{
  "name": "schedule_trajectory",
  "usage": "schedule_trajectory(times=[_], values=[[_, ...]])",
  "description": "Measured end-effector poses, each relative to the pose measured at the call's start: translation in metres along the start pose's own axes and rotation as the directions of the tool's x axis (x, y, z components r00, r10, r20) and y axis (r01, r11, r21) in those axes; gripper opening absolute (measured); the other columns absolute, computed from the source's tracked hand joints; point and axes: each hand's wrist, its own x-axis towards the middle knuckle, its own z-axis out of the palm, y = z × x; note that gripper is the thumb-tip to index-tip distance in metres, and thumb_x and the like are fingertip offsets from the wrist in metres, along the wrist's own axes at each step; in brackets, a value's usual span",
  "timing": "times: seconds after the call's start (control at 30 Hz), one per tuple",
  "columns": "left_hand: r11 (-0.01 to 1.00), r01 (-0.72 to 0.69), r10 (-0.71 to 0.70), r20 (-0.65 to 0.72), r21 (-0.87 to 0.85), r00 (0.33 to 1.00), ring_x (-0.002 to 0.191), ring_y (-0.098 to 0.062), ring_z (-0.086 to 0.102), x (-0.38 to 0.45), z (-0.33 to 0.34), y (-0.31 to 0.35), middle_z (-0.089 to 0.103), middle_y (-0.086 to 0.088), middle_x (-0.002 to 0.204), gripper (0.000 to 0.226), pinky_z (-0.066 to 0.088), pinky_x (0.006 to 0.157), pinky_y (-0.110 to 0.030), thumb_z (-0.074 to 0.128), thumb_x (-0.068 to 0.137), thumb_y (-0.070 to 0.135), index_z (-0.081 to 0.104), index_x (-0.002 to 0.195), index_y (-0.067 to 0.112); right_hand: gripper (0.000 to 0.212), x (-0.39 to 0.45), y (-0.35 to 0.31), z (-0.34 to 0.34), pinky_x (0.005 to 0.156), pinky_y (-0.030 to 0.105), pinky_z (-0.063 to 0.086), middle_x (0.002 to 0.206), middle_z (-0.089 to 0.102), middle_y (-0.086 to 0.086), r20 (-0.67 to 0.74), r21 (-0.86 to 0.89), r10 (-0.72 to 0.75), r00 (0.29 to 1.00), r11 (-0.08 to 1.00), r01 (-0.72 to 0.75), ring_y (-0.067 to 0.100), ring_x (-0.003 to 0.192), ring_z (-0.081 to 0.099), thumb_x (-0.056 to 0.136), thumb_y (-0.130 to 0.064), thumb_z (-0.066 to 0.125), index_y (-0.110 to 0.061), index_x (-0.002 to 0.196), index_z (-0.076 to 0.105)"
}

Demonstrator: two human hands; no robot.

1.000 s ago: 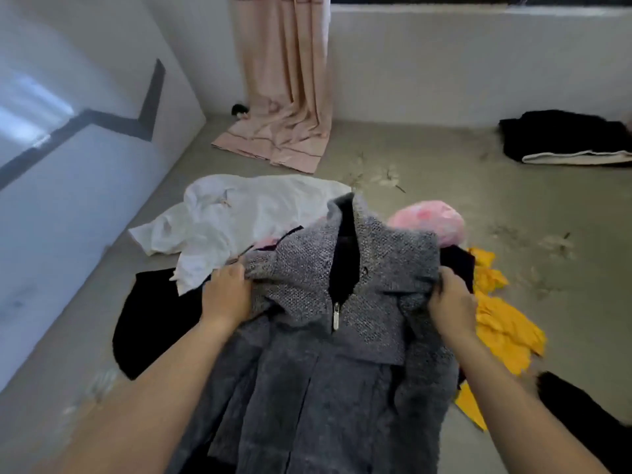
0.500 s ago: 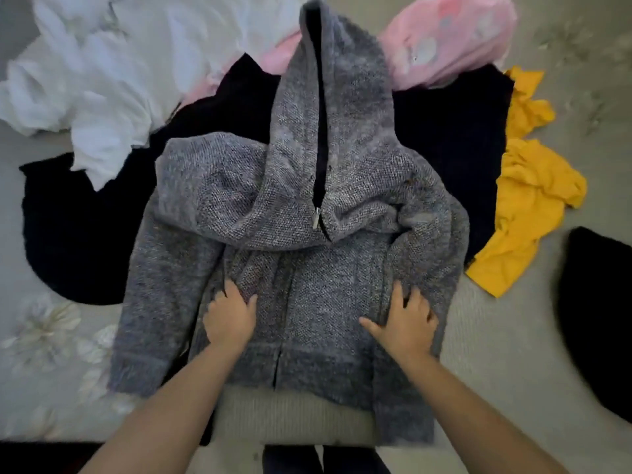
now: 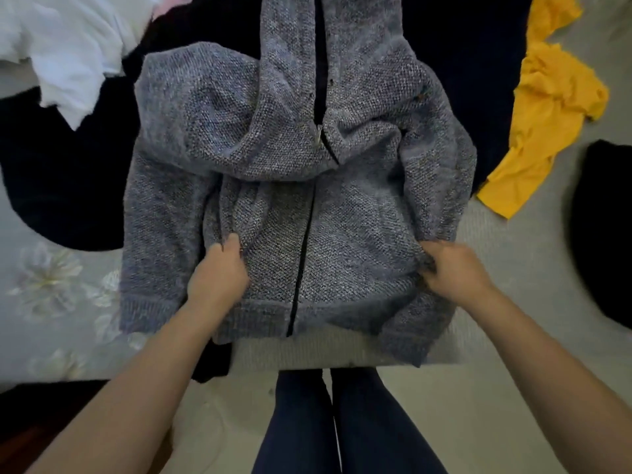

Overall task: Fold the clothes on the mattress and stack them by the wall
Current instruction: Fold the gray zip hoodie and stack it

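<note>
**Here: a grey hoodie laid out for folding, both hands gathering its front panels**

Here the grey hoodie [image 3: 297, 186] lay face up near the front edge of the mattress [image 3: 48, 302], its hood pointing away from the person and its dark zip [image 3: 301, 265] running down the middle. It rested partly on a black garment [image 3: 65, 186] that spread beneath it. The knit was coarse and flecked, thick enough to hold soft ridges where it bunched; the hem band hung just over the mattress edge. The sleeves lay along either side of the body, apparently so that the garment formed one rough rectangle before the first fold.

The left hand [image 3: 217, 277] pinched a pleat of cloth to the left of the zip, its grip narrow and closed on the hoodie. The right hand [image 3: 455, 270] had curled fingers gathering cloth where the right sleeve met the body, likewise holding the hoodie. The paired holds, one on each side, probably served to pull the panels flat or square.

Outward lay unfolded items: a white garment [image 3: 61, 53] at upper left, a crumpled yellow garment [image 3: 543, 121] at right, and another dark item [image 3: 605, 230] at the far right edge. The mattress cover was pale grey with a faint floral print. The person's legs, in dark trousers [image 3: 342, 422], stood at the mattress edge.
</note>
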Motion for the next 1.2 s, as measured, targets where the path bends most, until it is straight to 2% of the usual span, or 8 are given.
schedule_trajectory(times=[0.2,0.33,0.47,0.63,0.8,0.93,1.07,1.2], values=[[0.875,-0.243,-0.016,0.526,0.418,0.85,0.113,-0.029,0.051,-0.056,0.018,0.004,0.05,-0.013,0.126,0.033,0.044,0.086,-0.037,0.041,0.093,0.014,0.048,0.124,0.007,0.023,-0.038,-0.021,0.015,0.086,0.033,0.041,0.114,0.059,0.008,0.491,-0.275,0.102,0.865,0.961,0.043,0.026,0.107,0.055,0.086,-0.013,0.047,-0.009,0.107,0.057],[0.809,-0.21,-0.205,0.599,0.549,0.774,0.122,-0.025,0.046,-0.056,0.026,0.011,0.046,-0.006,0.135,0.036,0.04,0.096,-0.036,0.047,0.093,0.023,0.049,0.128,0.012,0.036,-0.025,-0.021,0.018,0.097,0.042,0.041,0.118,0.057,0.006,0.594,-0.36,0.166,0.788,0.93,0.075,0.027,0.112,0.052,0.087,-0.034,0.054,-0.01,0.112,0.057],[0.926,-0.207,0.148,0.202,0.315,0.968,0.101,-0.03,0.056,-0.014,-0.01,0.033,0.057,-0.012,0.112,0.032,0.046,0.076,-0.036,0.04,0.096,0.032,0.056,0.106,0.006,0.033,0.011,-0.022,-0.021,0.072,0.035,0.043,0.101,0.062,0.011,0.098,-0.206,0.051,0.994,0.978,-0.03,0.029,0.093,0.058,0.093,-0.04,0.045,-0.01,0.096,0.059],[0.953,-0.298,0.297,-0.343,0.05,0.891,0.111,-0.036,0.044,0.06,-0.057,0.068,0.049,-0.021,0.119,0.035,0.041,0.084,-0.043,0.043,0.095,0.021,0.046,0.121,-0.003,0.035,0.074,-0.031,-0.069,0.077,0.041,0.04,0.11,0.057,0.019,-0.46,0.035,0.037,0.887,0.999,-0.023,0.035,0.101,0.052,0.093,-0.029,0.05,-0.002,0.114,0.056],[0.979,-0.081,0.029,-0.264,-0.188,0.964,0.128,-0.035,0.034,0.134,-0.063,0.093,0.034,-0.02,0.141,0.061,0.034,0.101,-0.044,0.043,0.096,0.032,0.019,0.142,0.0,0.064,0.15,-0.035,-0.094,0.095,0.047,0.035,0.134,0.042,0.016,-0.465,0.184,0.22,0.857,0.971,-0.15,0.034,0.12,0.041,0.089,-0.044,0.052,-0.008,0.139,0.032],[0.917,-0.13,0.014,-0.298,-0.376,0.955,0.111,-0.035,0.05,0.174,-0.067,0.1,0.052,-0.02,0.123,0.039,0.04,0.086,-0.038,0.043,0.096,0.024,0.041,0.126,-0.001,0.052,0.2,-0.037,-0.112,0.095,0.042,0.035,0.12,0.057,0.009,-0.232,0.364,0.29,0.928,0.911,-0.194,0.03,0.109,0.053,0.088,-0.04,0.056,-0.011,0.128,0.041],[0.764,-0.412,0.095,-0.544,-0.497,0.834,0.094,-0.036,0.056,0.196,-0.112,0.103,0.058,-0.018,0.096,0.025,0.028,0.064,-0.026,0.045,0.095,0.013,0.05,0.114,-0.003,0.025,0.214,-0.025,-0.155,0.08,0.038,0.043,0.101,0.063,0.015,-0.465,0.434,0.19,0.865,0.9,0.035,0.033,0.097,0.057,0.089,-0.02,0.056,-0.005,0.109,0.06],[0.67,-0.736,0.412,-0.776,-0.098,0.478,0.083,-0.029,0.054,0.211,-0.179,0.124,0.061,-0.024,0.088,0.03,0.04,0.06,-0.033,0.041,0.095,0.033,0.053,0.105,0.007,0.021,0.218,-0.018,-0.214,0.067,0.047,0.047,0.083,0.065,0.024,-0.879,0.156,-0.01,0.478,0.939,0.306,0.039,0.076,0.062,0.082,-0.008,0.059,0.004,0.098,0.066]])
